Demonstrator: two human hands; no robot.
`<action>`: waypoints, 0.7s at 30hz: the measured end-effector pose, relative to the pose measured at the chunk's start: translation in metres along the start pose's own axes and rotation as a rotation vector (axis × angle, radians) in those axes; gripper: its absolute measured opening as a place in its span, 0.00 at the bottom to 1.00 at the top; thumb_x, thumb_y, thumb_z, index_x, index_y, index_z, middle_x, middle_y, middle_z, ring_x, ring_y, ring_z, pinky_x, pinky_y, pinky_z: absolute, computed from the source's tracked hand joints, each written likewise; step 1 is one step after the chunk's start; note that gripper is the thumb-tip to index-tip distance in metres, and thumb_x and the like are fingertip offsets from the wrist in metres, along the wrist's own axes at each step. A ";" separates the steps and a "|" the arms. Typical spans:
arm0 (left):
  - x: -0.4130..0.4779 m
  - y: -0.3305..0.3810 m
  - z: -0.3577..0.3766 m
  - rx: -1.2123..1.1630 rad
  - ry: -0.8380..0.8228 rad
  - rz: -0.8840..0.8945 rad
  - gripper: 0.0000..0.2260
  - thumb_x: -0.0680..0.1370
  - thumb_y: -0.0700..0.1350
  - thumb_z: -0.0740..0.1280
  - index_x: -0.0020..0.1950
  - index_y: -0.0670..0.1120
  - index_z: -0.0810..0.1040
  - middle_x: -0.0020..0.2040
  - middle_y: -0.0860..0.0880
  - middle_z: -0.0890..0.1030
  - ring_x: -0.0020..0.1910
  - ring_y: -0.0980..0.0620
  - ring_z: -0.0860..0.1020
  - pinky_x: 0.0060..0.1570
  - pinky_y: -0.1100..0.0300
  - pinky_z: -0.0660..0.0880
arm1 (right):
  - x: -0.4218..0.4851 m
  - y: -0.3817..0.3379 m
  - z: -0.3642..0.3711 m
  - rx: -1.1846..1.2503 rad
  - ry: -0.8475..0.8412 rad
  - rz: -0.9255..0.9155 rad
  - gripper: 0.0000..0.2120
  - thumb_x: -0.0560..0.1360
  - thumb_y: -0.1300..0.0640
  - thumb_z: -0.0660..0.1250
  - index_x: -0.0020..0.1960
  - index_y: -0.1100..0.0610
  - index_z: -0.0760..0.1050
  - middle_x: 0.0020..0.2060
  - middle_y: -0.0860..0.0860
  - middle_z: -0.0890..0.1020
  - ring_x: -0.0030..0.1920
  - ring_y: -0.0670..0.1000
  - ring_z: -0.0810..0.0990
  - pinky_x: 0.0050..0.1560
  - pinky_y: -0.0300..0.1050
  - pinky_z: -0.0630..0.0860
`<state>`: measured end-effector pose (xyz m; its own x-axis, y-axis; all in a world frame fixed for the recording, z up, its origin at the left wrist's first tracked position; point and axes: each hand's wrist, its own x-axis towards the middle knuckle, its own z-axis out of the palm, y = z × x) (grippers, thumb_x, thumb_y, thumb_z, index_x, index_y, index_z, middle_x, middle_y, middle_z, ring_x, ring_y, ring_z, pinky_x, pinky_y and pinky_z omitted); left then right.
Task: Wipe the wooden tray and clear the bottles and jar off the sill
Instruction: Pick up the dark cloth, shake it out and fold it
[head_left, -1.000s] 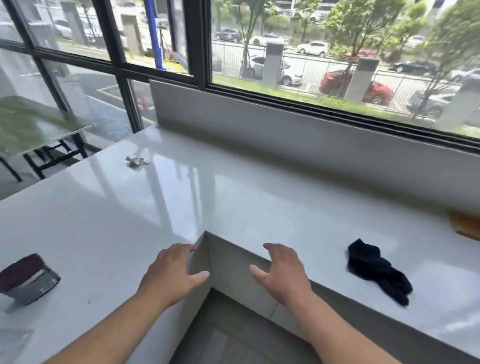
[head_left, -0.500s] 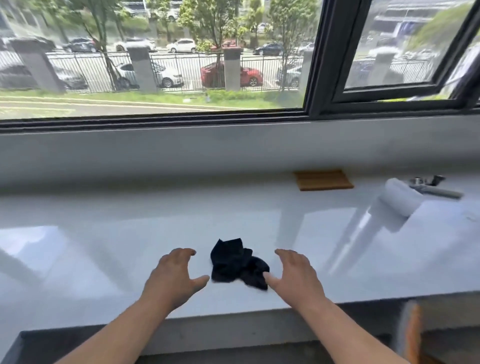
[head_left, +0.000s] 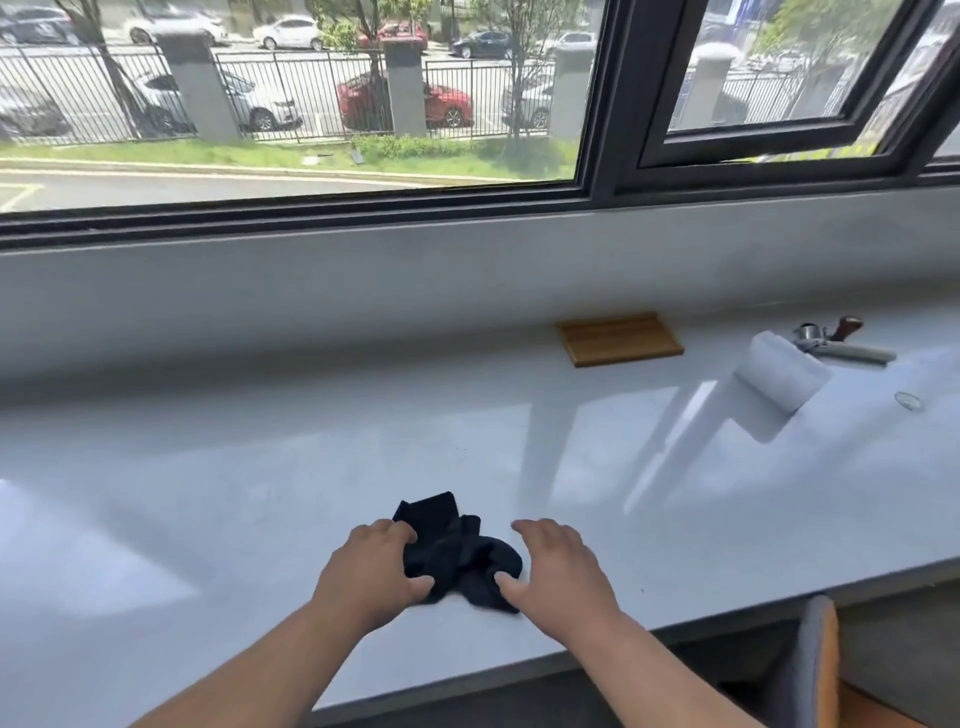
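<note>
A crumpled black cloth lies on the white sill near its front edge. My left hand rests on the cloth's left side, fingers curled onto it and thumb pressing its lower edge. My right hand is at the cloth's right side with fingers spread, its thumb touching the fabric. A small wooden tray lies flat at the back of the sill against the wall, well beyond both hands. No bottles or jar are in view.
A white paper roll lies on the sill at the right. Behind it are a metal tool with a brown handle and a small clear disc. A chair with an orange seat stands below the sill's front edge.
The view has swung right along the sill and moved closer. Both hands have closed in from either side of the black cloth and now touch it.
</note>
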<state>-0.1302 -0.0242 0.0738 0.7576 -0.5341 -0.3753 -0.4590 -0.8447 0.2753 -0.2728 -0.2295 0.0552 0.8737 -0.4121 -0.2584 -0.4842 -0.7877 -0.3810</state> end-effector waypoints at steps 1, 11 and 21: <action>0.008 -0.003 0.002 0.002 -0.029 0.016 0.28 0.73 0.63 0.68 0.71 0.56 0.75 0.68 0.58 0.76 0.67 0.54 0.72 0.57 0.57 0.76 | 0.006 -0.007 0.004 -0.019 -0.019 0.000 0.33 0.75 0.36 0.62 0.77 0.47 0.65 0.72 0.46 0.73 0.72 0.53 0.68 0.70 0.48 0.69; 0.072 -0.031 0.035 -0.040 -0.222 0.153 0.24 0.71 0.66 0.69 0.61 0.55 0.81 0.59 0.57 0.80 0.59 0.54 0.76 0.53 0.56 0.79 | 0.061 -0.054 0.053 -0.116 -0.205 0.118 0.27 0.75 0.40 0.63 0.72 0.48 0.70 0.65 0.50 0.77 0.64 0.55 0.73 0.60 0.50 0.74; 0.101 -0.044 0.042 -0.091 -0.243 0.194 0.06 0.76 0.57 0.67 0.51 0.58 0.79 0.53 0.59 0.78 0.56 0.55 0.75 0.53 0.57 0.76 | 0.095 -0.070 0.068 -0.015 -0.091 0.212 0.10 0.77 0.48 0.64 0.56 0.48 0.79 0.56 0.49 0.76 0.60 0.53 0.73 0.57 0.47 0.75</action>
<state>-0.0529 -0.0427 -0.0132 0.5225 -0.6867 -0.5054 -0.5324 -0.7257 0.4357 -0.1594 -0.1823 -0.0030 0.7445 -0.5263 -0.4108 -0.6549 -0.6952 -0.2963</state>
